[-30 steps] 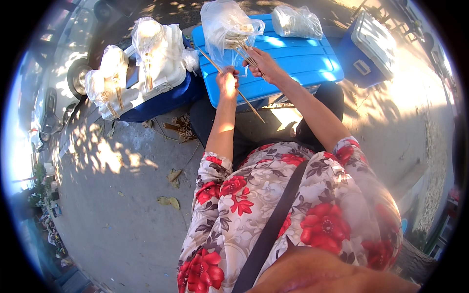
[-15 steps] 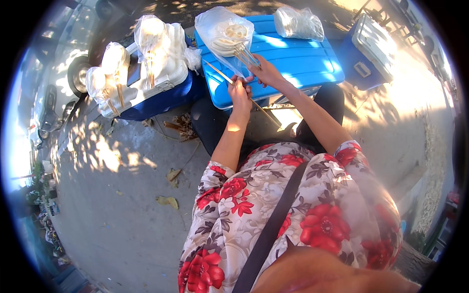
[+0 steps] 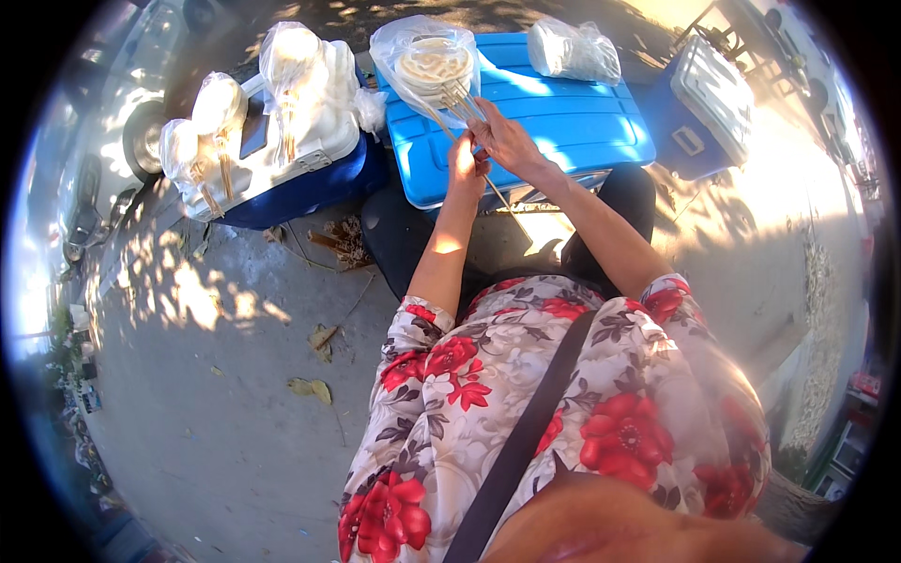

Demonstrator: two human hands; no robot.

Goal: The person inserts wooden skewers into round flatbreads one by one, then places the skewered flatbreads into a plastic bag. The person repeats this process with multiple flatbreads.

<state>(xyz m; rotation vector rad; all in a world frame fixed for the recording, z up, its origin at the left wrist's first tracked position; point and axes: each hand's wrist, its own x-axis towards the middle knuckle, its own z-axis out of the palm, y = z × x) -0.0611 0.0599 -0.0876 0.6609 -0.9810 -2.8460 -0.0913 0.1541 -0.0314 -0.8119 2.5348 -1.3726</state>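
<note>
Both hands work over the blue cooler (image 3: 554,122): the left hand (image 3: 465,167) has its fingers closed on thin wooden skewers (image 3: 460,105), and the right hand (image 3: 507,141) pinches the same bundle just beside it. The skewers touch a clear bag (image 3: 427,66) of pale discs on the lid. Sorting skewers appears in hand; separating one calls for a fine pinch. A white-lidded cooler (image 3: 310,141) carrying more bags stands left, another bag (image 3: 572,52) behind.

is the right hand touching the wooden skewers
Touching: the head view shows the right hand closed around the wooden skewers sticking out of the plastic bag.
</note>
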